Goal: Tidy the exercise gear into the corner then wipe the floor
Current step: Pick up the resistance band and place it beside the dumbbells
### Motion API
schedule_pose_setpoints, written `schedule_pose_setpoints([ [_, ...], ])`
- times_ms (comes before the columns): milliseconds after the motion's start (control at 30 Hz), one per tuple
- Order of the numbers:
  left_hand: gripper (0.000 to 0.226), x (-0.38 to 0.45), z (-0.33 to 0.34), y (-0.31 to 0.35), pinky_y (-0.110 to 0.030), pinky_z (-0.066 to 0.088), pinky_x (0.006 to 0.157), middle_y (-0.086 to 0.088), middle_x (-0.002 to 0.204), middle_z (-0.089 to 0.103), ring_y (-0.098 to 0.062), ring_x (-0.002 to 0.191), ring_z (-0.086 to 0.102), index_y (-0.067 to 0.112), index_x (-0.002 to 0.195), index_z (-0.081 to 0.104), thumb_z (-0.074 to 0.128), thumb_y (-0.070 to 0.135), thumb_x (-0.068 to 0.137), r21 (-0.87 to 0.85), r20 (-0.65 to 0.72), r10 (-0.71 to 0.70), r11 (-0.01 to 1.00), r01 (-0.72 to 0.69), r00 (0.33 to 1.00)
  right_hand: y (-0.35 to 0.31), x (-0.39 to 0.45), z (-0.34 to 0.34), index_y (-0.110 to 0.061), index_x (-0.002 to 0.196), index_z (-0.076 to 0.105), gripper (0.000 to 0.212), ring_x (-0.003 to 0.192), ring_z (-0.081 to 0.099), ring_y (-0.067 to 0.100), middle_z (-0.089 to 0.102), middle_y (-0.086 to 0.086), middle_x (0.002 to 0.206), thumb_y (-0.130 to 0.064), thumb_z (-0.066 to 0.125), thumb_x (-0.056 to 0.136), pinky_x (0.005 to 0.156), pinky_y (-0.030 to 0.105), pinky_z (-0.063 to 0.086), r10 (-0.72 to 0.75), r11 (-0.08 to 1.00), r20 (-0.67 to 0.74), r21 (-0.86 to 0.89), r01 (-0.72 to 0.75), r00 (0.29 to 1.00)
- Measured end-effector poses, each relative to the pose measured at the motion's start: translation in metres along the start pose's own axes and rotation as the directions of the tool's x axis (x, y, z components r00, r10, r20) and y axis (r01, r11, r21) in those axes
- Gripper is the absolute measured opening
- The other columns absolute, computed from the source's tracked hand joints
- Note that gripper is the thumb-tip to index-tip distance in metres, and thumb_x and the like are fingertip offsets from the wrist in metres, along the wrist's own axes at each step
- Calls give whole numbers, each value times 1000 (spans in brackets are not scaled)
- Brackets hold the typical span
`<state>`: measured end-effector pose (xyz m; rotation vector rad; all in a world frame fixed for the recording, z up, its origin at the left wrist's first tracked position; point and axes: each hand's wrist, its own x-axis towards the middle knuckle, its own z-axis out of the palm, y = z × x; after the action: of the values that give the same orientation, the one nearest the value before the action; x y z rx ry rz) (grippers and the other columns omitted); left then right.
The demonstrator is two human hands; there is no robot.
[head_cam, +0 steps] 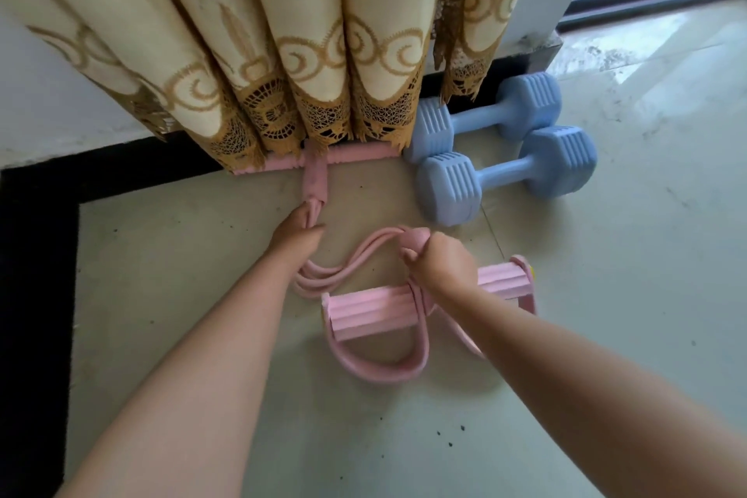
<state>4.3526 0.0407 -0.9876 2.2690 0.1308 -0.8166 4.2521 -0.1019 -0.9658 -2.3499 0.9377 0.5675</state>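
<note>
The left hand (297, 232) curls its fingers around the pink tubes below the pull rope's handle bar (323, 158), which lies against the curtain (283, 32). The right hand (438, 265) grips the tubes' other sleeve above the foot pedal (372, 311). Two blue dumbbells (505, 170) lie on the floor (646, 214) rightward.

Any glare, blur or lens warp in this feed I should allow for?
Head view: daylight glare washes the glossy floor at upper right; wide-angle warp bends the curtain folds and the black skirting; forearms at the bottom edge look soft; both hands, the pink pull rope and the dumbbells stay sharp.
</note>
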Motion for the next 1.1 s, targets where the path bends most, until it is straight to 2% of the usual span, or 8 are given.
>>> schedule_pose_setpoints([
  [100,49,1,-1,0,-29,36,107,-5,150,38,-25,133,43,23,146,35,44,24,98,-124,18,-34,992,36,999,-22,6,0,-3,116,45,38,115,55,35,59,18,124,-32,52,93,89,37,43,9,988,-65,157,2,998],
  [267,44,2,-6,-4,-25,35,96,-8,146,44,-25,132,44,16,143,41,37,30,101,-175,29,-20,984,25,999,-51,18,5,-5,111,39,23,111,56,38,61,19,119,-23,42,97,84,41,44,-69,990,-135,116,84,988],
  [367,44,0,-10,-12,-23,33,93,-8,145,45,-23,131,44,13,143,40,42,25,100,-94,20,45,995,-43,999,-53,28,9,-11,96,32,6,107,56,38,62,20,115,-16,30,99,75,39,40,-136,990,-159,-42,131,978],
  [433,46,-2,-15,-18,-21,33,92,-7,143,48,-22,129,46,13,142,41,47,25,98,-69,29,61,996,-59,998,-52,35,9,-8,103,40,12,106,56,38,62,21,115,-10,29,98,73,38,39,-158,985,-178,-95,143,971],
  [600,65,-13,-16,-35,-28,31,110,-8,152,35,-23,139,37,10,147,30,58,31,92,76,134,56,995,-67,989,-46,40,15,1,117,40,27,113,49,39,55,25,121,-9,24,98,90,43,41,-215,971,-154,-140,195,964],
  [833,80,-19,-19,-42,-29,32,109,-10,145,35,-24,134,37,8,145,32,72,32,80,254,201,188,938,-237,961,-39,30,13,0,128,38,36,118,45,37,49,22,128,-11,35,94,94,40,39,-306,916,-64,-290,276,950],
  [933,78,-24,-13,-38,-31,24,114,-9,153,25,-24,142,23,9,144,34,66,43,82,391,191,225,875,-284,956,-33,19,11,-4,134,38,43,120,41,35,44,18,130,-16,40,93,96,39,36,-364,867,-26,-376,328,931],
  [1100,83,-42,12,-28,-38,13,120,-9,160,2,-23,149,1,10,151,10,43,56,91,654,226,162,706,-273,961,-8,8,7,-2,124,50,37,113,46,36,47,19,126,-14,45,89,91,39,38,-442,832,-22,-383,401,896],
])
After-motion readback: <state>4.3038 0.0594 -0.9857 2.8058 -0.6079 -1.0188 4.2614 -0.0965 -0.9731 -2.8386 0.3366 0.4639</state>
